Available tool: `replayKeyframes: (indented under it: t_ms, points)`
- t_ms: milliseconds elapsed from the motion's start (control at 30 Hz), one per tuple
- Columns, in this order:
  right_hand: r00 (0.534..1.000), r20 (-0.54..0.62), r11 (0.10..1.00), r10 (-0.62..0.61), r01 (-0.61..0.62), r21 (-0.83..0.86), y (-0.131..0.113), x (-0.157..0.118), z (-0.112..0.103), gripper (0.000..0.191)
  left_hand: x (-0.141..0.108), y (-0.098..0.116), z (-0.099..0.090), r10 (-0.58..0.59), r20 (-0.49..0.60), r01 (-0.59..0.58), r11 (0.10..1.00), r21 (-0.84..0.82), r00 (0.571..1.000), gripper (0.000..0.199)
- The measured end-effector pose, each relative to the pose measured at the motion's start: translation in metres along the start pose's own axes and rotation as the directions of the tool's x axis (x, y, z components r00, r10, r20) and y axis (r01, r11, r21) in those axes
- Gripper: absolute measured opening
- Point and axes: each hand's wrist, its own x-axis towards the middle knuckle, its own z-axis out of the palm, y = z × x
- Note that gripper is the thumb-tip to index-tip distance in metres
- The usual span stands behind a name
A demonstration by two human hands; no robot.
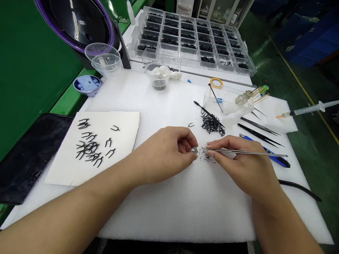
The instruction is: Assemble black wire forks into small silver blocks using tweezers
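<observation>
Near the middle of the white foam sheet [169,211], my left hand [169,153] pinches a small silvery piece [194,150] between thumb and forefinger. To its right, my right hand [241,158] is closed on metal tweezers [249,152], whose tips point left toward that piece. Tiny dark bits [208,158] lie scattered on the foam between and below the fingertips. Beyond the hands is a heap of black forked parts [212,124], with a black pointed tool [202,108] lying against it. One forked part [191,125] rests alone left of the heap.
At left, a white pad [66,165] carries several black forked parts. A compartment box [189,44] of black parts stands at the back. Cups [159,76], orange tape [216,83], spare tweezers [259,134], a blue knife [280,161] and a syringe [307,110] surround the work area.
</observation>
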Motion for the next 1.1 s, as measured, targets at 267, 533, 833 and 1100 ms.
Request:
replayKeyframes:
  t_ms: [267,533,833,1100]
  points:
    - [0.998,-0.058,0.992,0.008,-0.001,0.128,-0.009,-0.004,-0.004,0.007,-0.001,0.001,0.001,0.014,-0.010,-0.014,0.999,0.037,1.000,0.017]
    - [0.998,-0.044,0.935,-0.049,0.062,0.350,-0.017,-0.012,0.003,0.008,0.001,0.007,0.002,-0.038,-0.032,0.040,0.998,0.053,0.999,0.015]
    - [0.996,-0.057,0.946,-0.073,0.087,0.312,-0.017,-0.012,0.009,0.010,0.002,0.008,0.004,-0.035,-0.057,0.040,0.995,0.086,0.998,0.013]
    - [0.994,-0.061,0.941,-0.093,0.108,0.320,-0.015,-0.011,0.011,0.012,0.002,0.008,0.004,-0.021,-0.064,0.029,0.993,0.118,0.998,0.014]
